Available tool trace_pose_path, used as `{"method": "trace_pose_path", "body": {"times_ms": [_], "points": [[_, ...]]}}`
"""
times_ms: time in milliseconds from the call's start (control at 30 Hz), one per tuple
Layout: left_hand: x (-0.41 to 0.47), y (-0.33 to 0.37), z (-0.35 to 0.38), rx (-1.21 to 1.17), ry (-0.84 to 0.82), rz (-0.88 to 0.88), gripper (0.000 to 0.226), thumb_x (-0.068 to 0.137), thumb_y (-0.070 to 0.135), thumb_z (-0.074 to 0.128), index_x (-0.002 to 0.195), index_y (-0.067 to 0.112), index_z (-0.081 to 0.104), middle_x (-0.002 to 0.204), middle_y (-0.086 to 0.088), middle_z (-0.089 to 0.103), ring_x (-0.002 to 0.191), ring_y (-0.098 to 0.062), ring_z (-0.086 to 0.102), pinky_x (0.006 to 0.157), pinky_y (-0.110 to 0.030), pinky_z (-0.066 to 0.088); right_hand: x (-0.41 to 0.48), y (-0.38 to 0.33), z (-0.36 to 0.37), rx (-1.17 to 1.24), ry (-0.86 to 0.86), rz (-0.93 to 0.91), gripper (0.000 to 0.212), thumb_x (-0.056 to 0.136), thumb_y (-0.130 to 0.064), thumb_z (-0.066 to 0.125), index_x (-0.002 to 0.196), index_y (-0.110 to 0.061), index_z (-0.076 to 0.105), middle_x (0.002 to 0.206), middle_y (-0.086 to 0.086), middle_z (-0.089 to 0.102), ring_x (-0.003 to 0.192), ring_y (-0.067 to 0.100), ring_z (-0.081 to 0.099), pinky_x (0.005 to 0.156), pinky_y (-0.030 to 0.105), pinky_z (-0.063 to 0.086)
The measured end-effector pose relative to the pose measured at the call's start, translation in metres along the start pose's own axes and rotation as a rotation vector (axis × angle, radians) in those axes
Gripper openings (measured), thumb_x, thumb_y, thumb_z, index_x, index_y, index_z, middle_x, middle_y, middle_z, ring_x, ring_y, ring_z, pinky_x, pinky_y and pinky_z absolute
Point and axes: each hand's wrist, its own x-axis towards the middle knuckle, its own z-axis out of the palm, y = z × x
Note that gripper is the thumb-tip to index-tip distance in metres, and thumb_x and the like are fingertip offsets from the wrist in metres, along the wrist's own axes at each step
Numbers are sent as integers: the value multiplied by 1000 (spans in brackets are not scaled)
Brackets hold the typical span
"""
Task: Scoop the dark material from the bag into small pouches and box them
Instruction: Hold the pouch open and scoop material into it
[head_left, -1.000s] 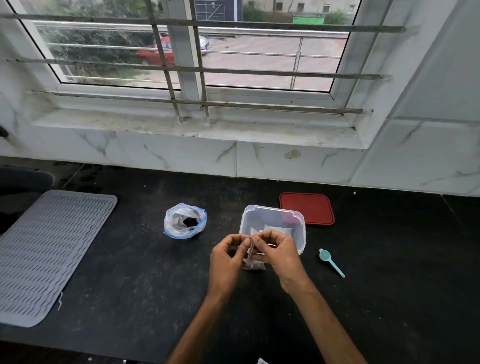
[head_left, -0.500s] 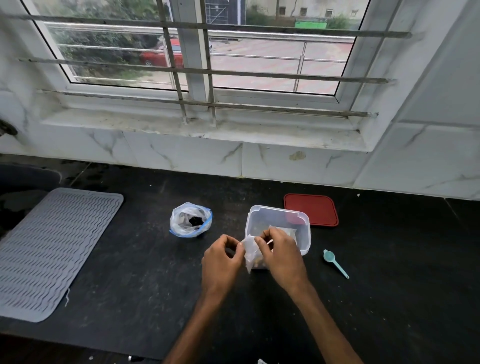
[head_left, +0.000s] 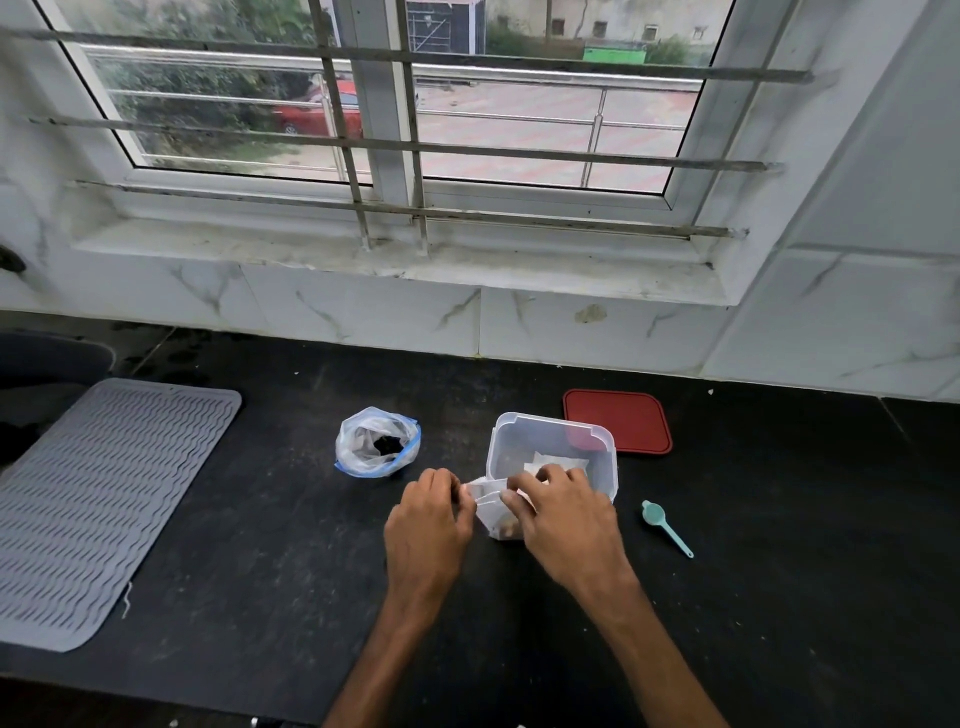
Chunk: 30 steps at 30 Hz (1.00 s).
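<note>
Looks like the closing/sealing step on one pouch rn. Both hands are on a small white pouch (head_left: 491, 512) at the front of the clear plastic box (head_left: 550, 447), just above the black worktop (head_left: 260, 545). Left hand (head_left: 428, 525) has its fingers pinched together on the pouch's left top edge, right hand (head_left: 563, 514) has its fingers clamped on the right side of the mouth. Can't tell if the top is being folded or pulled shut, too small.

Pouch itself: thin, papery, semi see-thru, w/ a bit of brownish stuff sitting at the bottom. Prob light and floppy, so it needs both hands to keep the mouth lined up.

Next move imo: finish closing it, then lift it over the box wall and drop it in w/ the other white pouches (head_left: 558, 462) already lying inside. After that it's the teal scoop (head_left: 665, 525), lying to the right of the box, and the zip bag (head_left: 376, 441) w/ dark material, open, well left of the box. Red lid (head_left: 618, 421) is off, behind the box, so boxing isn't done yet.
</note>
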Motion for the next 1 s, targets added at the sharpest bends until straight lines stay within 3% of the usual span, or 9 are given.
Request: {"method": "trace_pose_path", "body": {"times_ms": [67, 200, 300, 400, 533, 633, 733, 833, 1000], "points": [[0, 0, 3, -21, -41, 52, 12, 94, 28, 57, 86, 20, 54, 86, 7, 54, 76, -13, 54, 61, -35, 51, 3, -3, -1, -29, 16, 3, 37, 102, -53, 34, 121, -35, 61, 127, -1, 57, 114, 21, 50, 88, 39, 47], [-1, 2, 5, -310, -152, 117, 11, 97, 31, 51, 103, 25, 58, 108, 15, 56, 96, -3, 56, 75, -22, 51, 2, -15, -1, 225, -54, -1, 33, 102, -45, 44, 121, -31, 66, 121, -4, 65, 106, 15, 58, 93, 36, 52], [-2, -2, 5, -267, -119, 159, 12, 96, 29, 53, 104, 24, 61, 116, 14, 61, 101, -1, 57, 86, -23, 50, 2, -14, 1, 143, -17, 115, 34, 102, -42, 42, 116, -28, 69, 112, -2, 70, 99, 17, 64, 87, 35, 52], [-4, 0, 8, -216, -116, 220, 19, 94, 28, 55, 111, 25, 63, 113, 13, 66, 98, -1, 58, 91, -29, 50, 5, -12, 1, 70, 14, 179, 31, 98, -42, 47, 108, -25, 72, 102, -2, 72, 93, 17, 66, 79, 32, 53], [-7, 1, 2, -461, -316, 186, 18, 97, 36, 57, 114, 33, 57, 107, 16, 67, 101, 0, 62, 95, -34, 51, 6, -14, -5, 176, -3, 174, 25, 92, -44, 62, 106, -27, 74, 98, -4, 74, 89, 12, 67, 78, 27, 52], [-7, -7, 0, -600, -405, 194, 55, 86, 46, 71, 132, 35, 43, 136, 19, 56, 126, 1, 52, 106, -25, 44, 6, -12, -8, 149, 10, 173, 25, 92, -43, 64, 109, -27, 73, 102, -2, 74, 93, 14, 68, 84, 32, 56], [-8, -7, 8, -479, -413, 283, 86, 75, 47, 80, 148, 29, 36, 150, 22, 42, 137, 7, 37, 118, -16, 17, 6, -12, -9, 153, 11, 170, 28, 93, -43, 63, 115, -27, 71, 108, -1, 73, 99, 15, 68, 88, 33, 54], [-11, -1, 16, -432, -288, 286, 70, 81, 30, 78, 143, 26, 46, 144, 16, 52, 130, 6, 46, 119, -17, 16, 5, -15, -8, 167, 3, 153, 28, 95, -42, 60, 114, -26, 71, 107, -2, 73, 97, 14, 68, 88, 30, 53], [-10, -5, 22, -287, -113, 341, 49, 76, 19, 82, 123, 19, 66, 121, 4, 70, 111, -6, 64, 110, -34, 38, 5, -13, -8, 223, -29, 168, 31, 95, -48, 58, 115, -27, 70, 109, -4, 73, 99, 12, 67, 91, 31, 51]]}}
